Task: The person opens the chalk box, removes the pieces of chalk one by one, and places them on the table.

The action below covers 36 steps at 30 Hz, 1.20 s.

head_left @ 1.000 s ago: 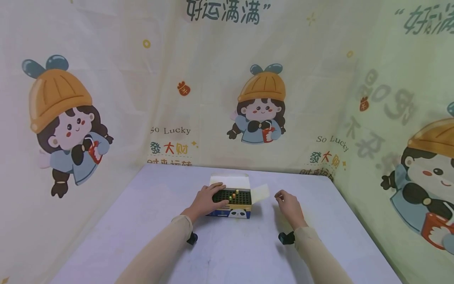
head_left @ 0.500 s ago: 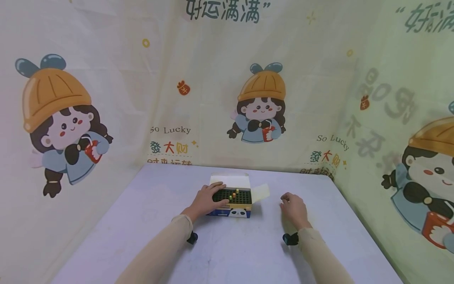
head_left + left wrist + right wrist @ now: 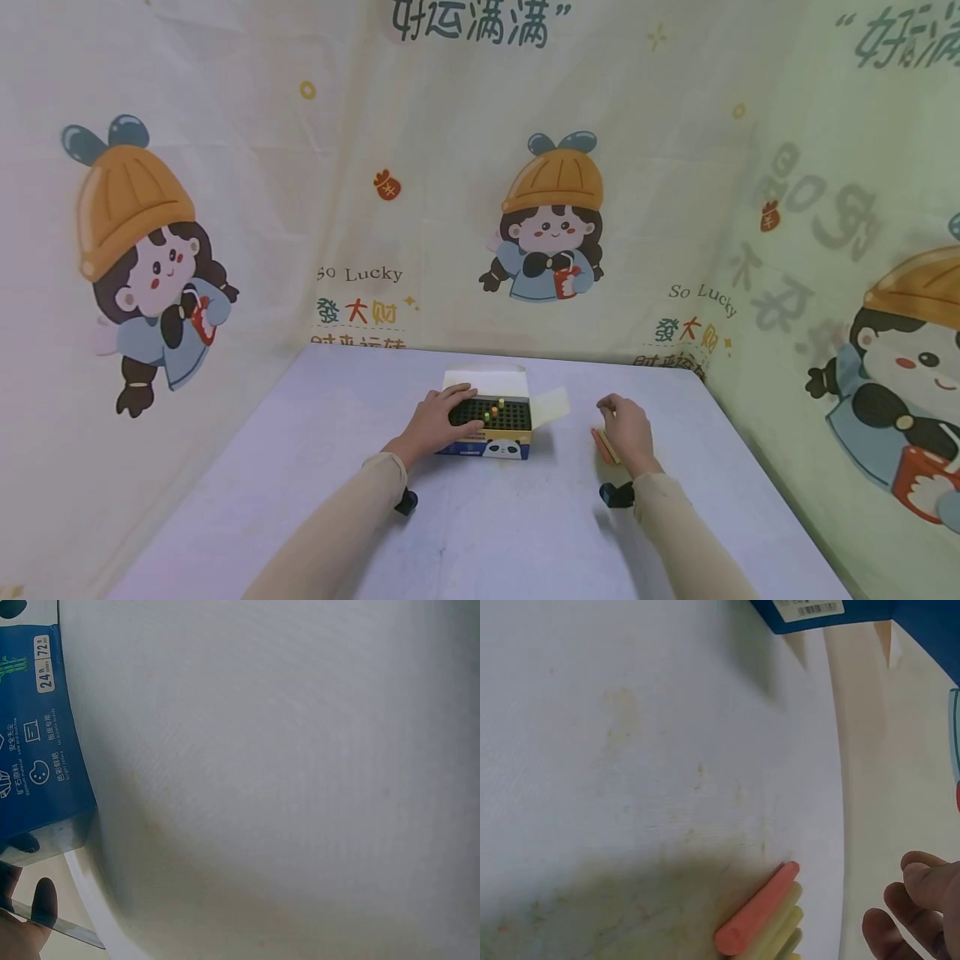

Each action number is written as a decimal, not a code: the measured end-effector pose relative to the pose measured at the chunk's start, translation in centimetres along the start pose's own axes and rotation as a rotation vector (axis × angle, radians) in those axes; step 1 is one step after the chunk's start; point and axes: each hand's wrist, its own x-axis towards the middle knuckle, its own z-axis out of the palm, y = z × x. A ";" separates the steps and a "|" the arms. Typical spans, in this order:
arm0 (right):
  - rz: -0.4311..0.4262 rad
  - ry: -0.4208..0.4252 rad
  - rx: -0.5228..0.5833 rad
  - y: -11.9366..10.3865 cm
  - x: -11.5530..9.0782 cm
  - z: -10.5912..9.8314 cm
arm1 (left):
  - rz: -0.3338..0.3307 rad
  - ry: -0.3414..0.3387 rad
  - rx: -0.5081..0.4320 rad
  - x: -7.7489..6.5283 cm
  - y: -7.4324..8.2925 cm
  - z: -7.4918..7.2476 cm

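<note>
My left hand (image 3: 437,422) grips the left end of a blue and yellow chalk box (image 3: 471,448) with a panda on its front. Its thumb lies along the front rim, with the fingers across the top. Inside, a black holder full of holes carries three short chalk ends, green, orange and yellow. My right hand (image 3: 628,429) hovers to the right of the box, thumb and index finger close together, other fingers loosely bent, no chalk showing between them. Below it, a red-orange chalk stick (image 3: 757,911) and several yellow chalk sticks (image 3: 784,928) lie side by side on the table.
The box's white lid (image 3: 487,382) stands up at the back, and a pale side flap (image 3: 551,407) sticks out to the right. The white table (image 3: 480,533) bears faint smudges. Printed cloth (image 3: 450,225) hangs behind and along the sides.
My right hand has drawn right, away from the box, then lifted slightly forward. The chalk sticks now show on the table beneath it. My left hand and the box have stayed put.
</note>
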 end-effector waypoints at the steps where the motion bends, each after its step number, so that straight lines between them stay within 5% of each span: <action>1: 0.005 0.001 0.001 -0.2 0.0 -0.1 | 0.003 0.001 -0.002 0.0 0.0 0.0; 15: -0.041 0.051 0.080 -3.8 1.0 -1.4 | -0.004 0.002 0.000 0.1 0.1 0.0; 26: -0.201 0.113 0.143 -9.1 0.8 -2.2 | -0.001 0.002 -0.007 -0.1 0.2 -0.2; 36: -0.270 0.049 0.118 -12.9 -0.4 0.7 | 0.002 -0.007 0.003 0.0 -0.1 0.1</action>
